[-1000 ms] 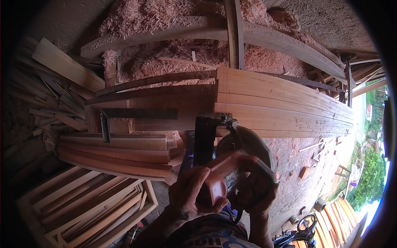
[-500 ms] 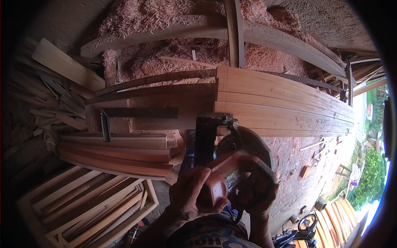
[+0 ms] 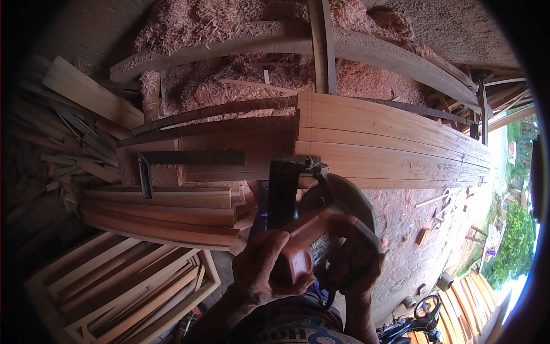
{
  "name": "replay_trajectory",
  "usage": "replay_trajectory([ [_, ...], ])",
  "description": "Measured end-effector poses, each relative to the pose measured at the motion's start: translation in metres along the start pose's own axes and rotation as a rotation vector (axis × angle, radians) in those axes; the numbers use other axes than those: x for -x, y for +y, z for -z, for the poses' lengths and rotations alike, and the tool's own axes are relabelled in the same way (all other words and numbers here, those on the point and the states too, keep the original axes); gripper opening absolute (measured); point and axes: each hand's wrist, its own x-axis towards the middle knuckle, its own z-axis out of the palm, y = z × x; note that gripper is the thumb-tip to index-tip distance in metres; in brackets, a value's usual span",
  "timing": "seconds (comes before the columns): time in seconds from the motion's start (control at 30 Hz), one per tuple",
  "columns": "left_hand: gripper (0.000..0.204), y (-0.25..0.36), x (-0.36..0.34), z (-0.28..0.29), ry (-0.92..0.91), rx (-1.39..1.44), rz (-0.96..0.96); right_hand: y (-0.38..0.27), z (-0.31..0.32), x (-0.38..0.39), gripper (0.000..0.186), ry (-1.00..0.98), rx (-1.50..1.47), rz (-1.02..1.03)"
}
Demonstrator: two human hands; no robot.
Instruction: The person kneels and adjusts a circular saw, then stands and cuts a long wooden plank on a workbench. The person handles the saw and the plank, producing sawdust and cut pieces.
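Observation:
A circular saw (image 3: 335, 209) with a reddish housing and a dark round guard is held in both my hands. My left hand (image 3: 258, 264) wraps round its motor housing. Around the dark rear handle closes my right hand (image 3: 369, 272), its fingers partly hidden by the saw. The front of the saw's dark base plate (image 3: 282, 192) meets the near edge of several light planks (image 3: 378, 140) lying side by side, close to their left ends. Whether the blade touches wood is hidden.
A try square (image 3: 195, 157) lies on the dark reddish board left of the planks. Stacked boards (image 3: 160, 217) and a wooden frame (image 3: 209, 275) holding strips are at left. Shavings (image 3: 212, 23) heap behind the bench beam (image 3: 395, 51). Offcuts (image 3: 424, 236) litter the floor at right.
The saw and hands have barely moved against the planks. The whole view has shifted slightly.

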Motion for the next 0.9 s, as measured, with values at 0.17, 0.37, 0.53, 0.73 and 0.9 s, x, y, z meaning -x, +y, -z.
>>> replay_trajectory([
  [0.17, 0.090, 0.001, 0.004, 0.001, -0.067, 0.010, 0.046, -0.009, -0.011, -0.001, 0.107, 0.145, 0.132, -0.072],
  [0.37, 0.085, -0.001, -0.003, 0.000, -0.018, 0.011, 0.008, -0.013, -0.016, -0.007, 0.116, 0.153, 0.190, -0.083],
  [0.53, 0.083, -0.002, -0.006, 0.002, -0.012, 0.002, 0.001, -0.014, -0.019, -0.009, 0.115, 0.171, 0.193, -0.097],
  [0.73, 0.085, -0.003, -0.008, 0.002, -0.034, 0.013, 0.014, -0.016, -0.019, -0.008, 0.114, 0.197, 0.168, -0.118],
  [0.9, 0.090, -0.001, -0.006, 0.004, -0.079, 0.036, 0.064, -0.017, -0.019, -0.011, 0.114, 0.155, 0.124, -0.129],
])
